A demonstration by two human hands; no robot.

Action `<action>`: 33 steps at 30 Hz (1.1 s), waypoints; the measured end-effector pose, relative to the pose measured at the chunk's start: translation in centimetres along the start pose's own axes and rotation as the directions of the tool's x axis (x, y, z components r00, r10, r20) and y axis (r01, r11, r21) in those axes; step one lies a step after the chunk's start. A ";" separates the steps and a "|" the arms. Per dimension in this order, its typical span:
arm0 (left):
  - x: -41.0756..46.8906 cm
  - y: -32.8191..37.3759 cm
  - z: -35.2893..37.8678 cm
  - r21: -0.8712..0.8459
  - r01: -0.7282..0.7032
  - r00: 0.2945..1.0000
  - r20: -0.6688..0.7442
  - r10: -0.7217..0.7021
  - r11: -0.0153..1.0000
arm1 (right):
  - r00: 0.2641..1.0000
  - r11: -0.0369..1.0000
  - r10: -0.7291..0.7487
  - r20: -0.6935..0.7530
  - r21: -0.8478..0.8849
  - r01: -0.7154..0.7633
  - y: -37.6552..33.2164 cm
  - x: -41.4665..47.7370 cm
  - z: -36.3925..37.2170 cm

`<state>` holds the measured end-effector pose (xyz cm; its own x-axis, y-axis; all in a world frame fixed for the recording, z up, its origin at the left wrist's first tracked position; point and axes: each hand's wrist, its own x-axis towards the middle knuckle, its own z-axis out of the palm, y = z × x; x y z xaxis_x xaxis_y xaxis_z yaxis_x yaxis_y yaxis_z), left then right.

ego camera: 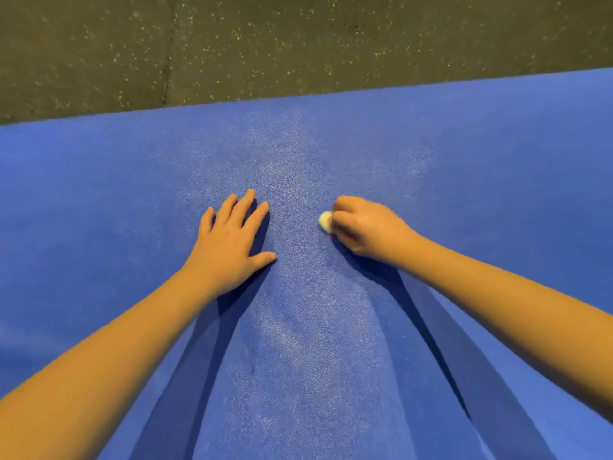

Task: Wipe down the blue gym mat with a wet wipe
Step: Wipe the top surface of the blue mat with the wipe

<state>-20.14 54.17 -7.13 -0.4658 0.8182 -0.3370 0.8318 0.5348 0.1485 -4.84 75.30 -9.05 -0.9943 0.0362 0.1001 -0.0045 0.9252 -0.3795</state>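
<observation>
Across the lower two thirds of the head view lies the blue mat [99, 194], its surface finely textured, with a paler, speckled patch running down the middle between the two forearms. Beyond its far edge, which slants slightly upward to the right, is a dark floor [298, 44] flecked with light specks, and a thin seam runs through that floor on the left.

Both bare forearms reach forward from the bottom corners and cast long dark shadows on the mat beside them. The left hand [230, 242] rests palm down on the mat, flat, fingers spread a little and pointing away, thumb out to the right; it holds nothing. The right hand [363, 227] is near it but apart, off to the right, with a strip of bare mat between them. Its fingers are curled in and closed around a small wad of white wipe [325, 221], only a bit of which pokes out at the left side of the fist, by the fingertips. The wipe sits down at the mat's surface near the middle of the paler patch; the right hand is slightly blurred, so whether the wad actually presses on the mat cannot be told for certain.
</observation>
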 end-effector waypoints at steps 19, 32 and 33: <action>6.7 1.9 -3.9 0.098 -0.022 0.993 0.119 0.011 0.995 | 0.922 0.953 0.295 -0.250 0.142 -0.266 2.0 4.5 1.3; 7.1 4.8 2.9 -0.113 0.174 0.901 -0.382 -0.204 0.978 | 0.986 0.991 0.135 -0.101 0.024 -0.133 6.9 7.8 -1.2; 7.2 4.8 2.9 -0.119 0.171 0.902 -0.381 -0.204 0.978 | 0.967 0.977 0.213 -0.139 0.008 -0.214 7.8 8.6 -1.7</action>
<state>-18.61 62.05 -11.57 -0.7049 0.7090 0.0197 0.6978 0.6883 0.1981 -13.22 83.48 -9.58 -0.9477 0.2845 0.1444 0.2073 0.8931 -0.3992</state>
